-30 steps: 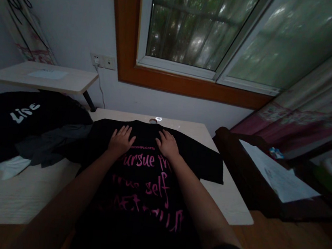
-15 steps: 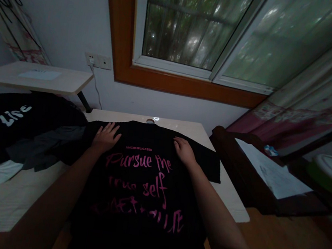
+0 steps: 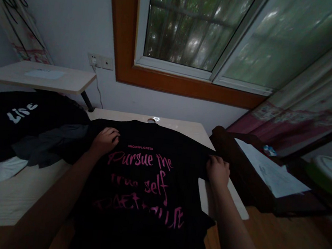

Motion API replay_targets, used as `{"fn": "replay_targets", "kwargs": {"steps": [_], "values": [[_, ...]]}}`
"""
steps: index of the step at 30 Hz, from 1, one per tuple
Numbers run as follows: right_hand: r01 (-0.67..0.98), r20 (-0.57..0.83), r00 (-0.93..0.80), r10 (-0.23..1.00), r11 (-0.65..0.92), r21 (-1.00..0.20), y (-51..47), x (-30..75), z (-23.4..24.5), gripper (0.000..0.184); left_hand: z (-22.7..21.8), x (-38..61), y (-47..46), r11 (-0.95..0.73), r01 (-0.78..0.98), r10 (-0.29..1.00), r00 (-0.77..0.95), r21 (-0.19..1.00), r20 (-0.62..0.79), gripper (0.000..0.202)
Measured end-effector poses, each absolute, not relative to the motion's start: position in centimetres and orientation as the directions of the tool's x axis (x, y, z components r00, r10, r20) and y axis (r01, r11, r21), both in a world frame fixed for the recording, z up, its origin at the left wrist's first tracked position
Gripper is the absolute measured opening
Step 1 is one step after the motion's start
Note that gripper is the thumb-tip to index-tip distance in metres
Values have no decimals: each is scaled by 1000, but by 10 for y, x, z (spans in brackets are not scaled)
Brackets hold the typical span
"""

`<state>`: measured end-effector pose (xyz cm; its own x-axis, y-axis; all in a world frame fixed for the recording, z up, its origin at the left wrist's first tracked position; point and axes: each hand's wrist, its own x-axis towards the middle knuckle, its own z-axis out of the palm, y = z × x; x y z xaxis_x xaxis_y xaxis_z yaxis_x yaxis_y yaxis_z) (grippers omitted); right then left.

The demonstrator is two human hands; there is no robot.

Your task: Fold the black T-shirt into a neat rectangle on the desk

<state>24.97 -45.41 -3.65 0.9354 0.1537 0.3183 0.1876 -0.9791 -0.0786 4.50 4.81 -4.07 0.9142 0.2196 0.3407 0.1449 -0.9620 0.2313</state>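
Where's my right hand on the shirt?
Head view: right hand grips the black T-shirt at its right sleeve, near the table edge, beside dark wooden furniture.

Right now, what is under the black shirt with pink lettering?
A pale table shows around the black shirt, which overhangs its near edge. The left hand rests on top; the right hand holds a sleeve. Anything between cloth and tabletop is covered.
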Motion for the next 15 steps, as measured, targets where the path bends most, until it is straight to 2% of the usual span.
{"fn": "replay_targets", "kwargs": {"steps": [4,7,11,15], "values": [[109,347,934,86,-993,-47,-454,237,-34,42,-46,25,45,-968,109,180,928,226,327,39],[55,345,938,28,-996,-70,-453,233,-32,45,-51,11,43,-971,124,183,935,204,305,44],[-59,215,972,-98,-982,-180,-459,239,-29,62,-53,-2,42,-970,138,187,948,199,257,47],[-114,67,988,-143,-940,-320,-479,260,-26,75,-51,-8,41,-969,133,185,949,207,254,48]]}}
